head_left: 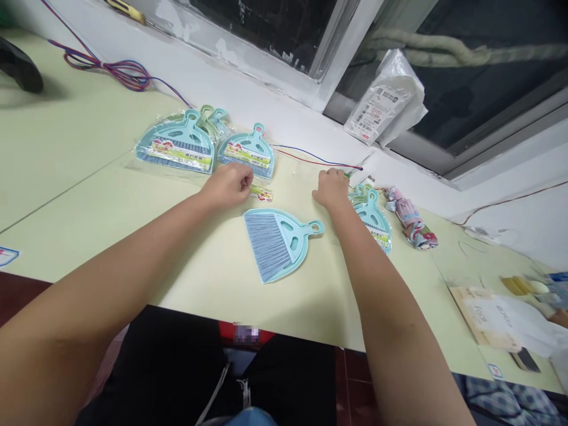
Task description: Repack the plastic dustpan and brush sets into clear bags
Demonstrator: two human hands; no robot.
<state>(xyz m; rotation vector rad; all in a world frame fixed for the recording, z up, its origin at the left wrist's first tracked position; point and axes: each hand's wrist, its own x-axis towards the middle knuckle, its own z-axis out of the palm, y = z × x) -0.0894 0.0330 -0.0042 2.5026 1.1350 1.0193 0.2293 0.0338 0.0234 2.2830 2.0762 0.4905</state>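
Right, the blue dustpan (302,238) and brush (268,245) lie below and between both hands, handle pointing towards the nearby right hand (333,188). Left hand (227,184) curls beside the label card (262,193); right fingers bend. Any pinch? Can't tell.

A yellow-and-black screwdriver (126,10) is lying on the window ledge (190,50), while a red-and-blue cable (128,75) is looping in a loose coil on the tabletop (66,154) below it. A printed plastic packet (384,103) is leaning against the window frame (350,56). Toward the right, a rolled patterned bundle (409,219) is resting near the wall (528,207), and a brown-and-white package (497,319) is lying beside a dark flat object (526,359).
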